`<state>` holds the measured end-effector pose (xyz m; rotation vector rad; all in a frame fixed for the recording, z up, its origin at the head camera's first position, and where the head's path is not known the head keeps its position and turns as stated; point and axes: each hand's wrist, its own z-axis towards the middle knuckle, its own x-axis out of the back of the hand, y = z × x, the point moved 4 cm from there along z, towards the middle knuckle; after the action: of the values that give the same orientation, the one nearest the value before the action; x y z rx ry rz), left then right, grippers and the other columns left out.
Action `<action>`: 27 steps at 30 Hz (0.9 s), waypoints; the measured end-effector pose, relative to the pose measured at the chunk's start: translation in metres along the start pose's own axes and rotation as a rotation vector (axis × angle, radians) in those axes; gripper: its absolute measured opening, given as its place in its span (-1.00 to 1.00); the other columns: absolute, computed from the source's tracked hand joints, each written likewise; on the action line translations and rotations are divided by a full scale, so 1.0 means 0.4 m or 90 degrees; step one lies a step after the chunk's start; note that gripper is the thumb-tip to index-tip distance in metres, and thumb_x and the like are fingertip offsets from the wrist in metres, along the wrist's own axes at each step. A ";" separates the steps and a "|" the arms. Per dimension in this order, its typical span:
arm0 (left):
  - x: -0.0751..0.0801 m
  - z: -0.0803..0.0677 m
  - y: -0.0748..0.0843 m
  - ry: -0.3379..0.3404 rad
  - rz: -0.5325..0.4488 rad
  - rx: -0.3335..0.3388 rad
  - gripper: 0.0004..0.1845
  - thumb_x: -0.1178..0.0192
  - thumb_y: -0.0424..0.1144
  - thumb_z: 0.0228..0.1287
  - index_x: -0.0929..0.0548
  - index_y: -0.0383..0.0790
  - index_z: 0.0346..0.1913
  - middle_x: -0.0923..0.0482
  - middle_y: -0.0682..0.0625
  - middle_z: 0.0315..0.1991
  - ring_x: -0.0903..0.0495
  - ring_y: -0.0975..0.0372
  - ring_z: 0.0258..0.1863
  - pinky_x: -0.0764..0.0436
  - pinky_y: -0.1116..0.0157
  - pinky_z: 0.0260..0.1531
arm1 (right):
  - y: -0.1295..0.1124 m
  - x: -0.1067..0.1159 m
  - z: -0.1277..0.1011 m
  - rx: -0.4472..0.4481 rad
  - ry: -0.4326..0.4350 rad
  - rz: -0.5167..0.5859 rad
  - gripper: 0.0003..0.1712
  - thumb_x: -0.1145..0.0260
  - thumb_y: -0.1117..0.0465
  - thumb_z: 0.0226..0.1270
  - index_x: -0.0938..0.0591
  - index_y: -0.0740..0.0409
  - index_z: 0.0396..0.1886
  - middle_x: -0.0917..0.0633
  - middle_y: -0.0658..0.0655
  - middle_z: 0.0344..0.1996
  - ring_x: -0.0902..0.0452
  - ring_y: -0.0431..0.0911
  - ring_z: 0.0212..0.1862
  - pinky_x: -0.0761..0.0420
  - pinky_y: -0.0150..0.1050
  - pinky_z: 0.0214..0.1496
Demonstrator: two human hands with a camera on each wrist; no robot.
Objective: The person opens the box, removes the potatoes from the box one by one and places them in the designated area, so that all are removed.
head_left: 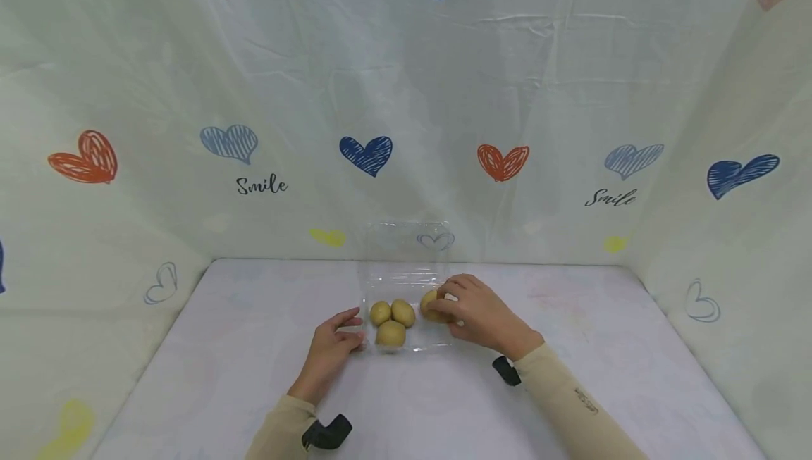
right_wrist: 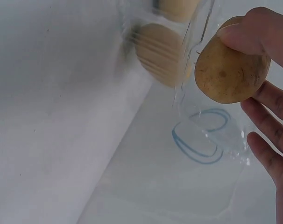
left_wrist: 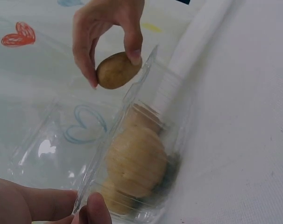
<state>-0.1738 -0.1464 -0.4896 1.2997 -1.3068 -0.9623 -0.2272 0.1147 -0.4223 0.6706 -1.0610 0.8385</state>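
My right hand [head_left: 480, 315] pinches a small potato [left_wrist: 117, 70] between thumb and fingertips, over the right side of the clear plastic box [head_left: 406, 284]. My left hand [head_left: 331, 351] grips the box's near left corner, I think. Three potatoes [head_left: 392, 322] lie inside.
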 end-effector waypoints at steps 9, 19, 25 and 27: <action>0.000 0.002 -0.003 0.001 0.000 0.000 -0.45 -0.23 -0.58 0.41 -0.43 -0.58 0.43 -0.52 -0.42 0.22 -0.69 0.11 -0.16 -0.78 0.30 -0.19 | 0.035 0.015 -0.036 -0.031 0.024 -0.014 -0.49 -0.69 0.28 -0.04 -0.80 -0.09 -0.02 -0.73 0.00 -0.12 -0.62 0.04 0.09 -0.65 -0.03 0.28; -0.001 -0.001 -0.002 0.007 0.006 0.010 -0.47 -0.22 -0.58 0.39 -0.47 -0.54 0.41 -0.54 -0.37 0.21 -0.70 0.13 -0.18 -0.78 0.33 -0.19 | 0.087 0.016 -0.084 -0.123 0.016 -0.009 -0.50 -0.68 0.30 -0.01 -0.81 -0.06 -0.01 -0.73 0.01 -0.13 -0.62 0.06 0.08 -0.64 0.04 0.31; -0.001 -0.001 -0.002 0.005 0.003 0.005 -0.46 -0.22 -0.58 0.39 -0.46 -0.56 0.41 -0.53 -0.39 0.21 -0.70 0.12 -0.16 -0.78 0.31 -0.19 | 0.114 -0.014 -0.115 -0.163 -0.004 -0.008 -0.53 -0.66 0.32 -0.01 -0.82 -0.03 -0.03 -0.74 0.02 -0.15 -0.62 0.04 0.05 -0.64 0.05 0.29; -0.002 -0.002 0.000 0.004 0.004 0.005 -0.46 -0.22 -0.58 0.39 -0.46 -0.56 0.41 -0.54 -0.39 0.21 -0.70 0.13 -0.16 -0.78 0.31 -0.19 | 0.121 -0.024 -0.124 -0.173 -0.007 -0.008 -0.53 -0.66 0.33 -0.02 -0.82 -0.03 -0.04 -0.75 0.02 -0.16 -0.64 0.04 0.03 -0.65 0.05 0.27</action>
<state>-0.1732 -0.1456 -0.4897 1.3019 -1.3100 -0.9486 -0.2470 0.1778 -0.4449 0.4523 -1.1540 0.6654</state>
